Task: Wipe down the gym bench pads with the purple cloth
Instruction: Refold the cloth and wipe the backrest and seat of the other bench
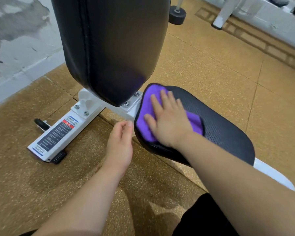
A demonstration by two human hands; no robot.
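Observation:
The purple cloth [147,106] lies spread on the near-left end of the black textured seat pad [225,126]. My right hand [167,120] presses flat on the cloth, fingers spread and pointing toward the backrest. The tall black backrest pad [112,45] stands upright just behind the seat, smooth with a vertical seam. My left hand [120,140] hovers beside the seat's left edge, fingers loosely curled, holding nothing and not touching the pad.
The bench's white steel frame [61,132] with a printed label runs along the brown speckled rubber floor at left, with a black adjustment knob [40,124]. A white peeling wall is at far left. A black dumbbell end [177,14] and white rack leg [223,16] stand behind.

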